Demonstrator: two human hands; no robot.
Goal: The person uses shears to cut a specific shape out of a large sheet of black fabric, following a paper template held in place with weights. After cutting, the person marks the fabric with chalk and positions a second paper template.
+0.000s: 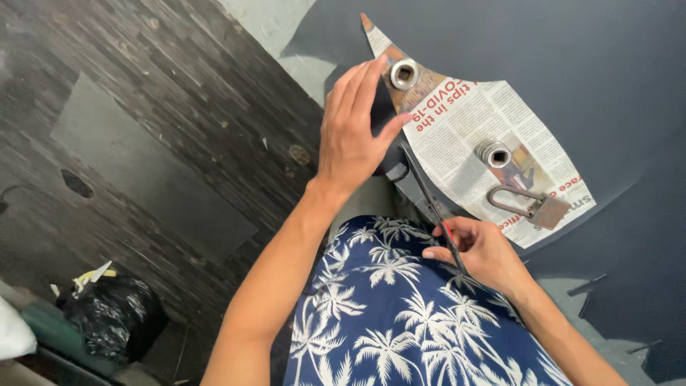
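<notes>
Left hand [354, 136] spread flat on newspaper [471, 129] by a metal socket [404, 73]; right hand [479, 250] gripping scissors [432, 207], blades at the paper's edge.

One printed sheet shows: a newspaper page [468, 129] lying flat on the dark grey worktop [607, 71], cut to a curved, pointed shape. It is white with black columns of text, red headline lettering and a small colour photo. A black plastic bag [114, 314] sits on the floor at lower left.
</notes>
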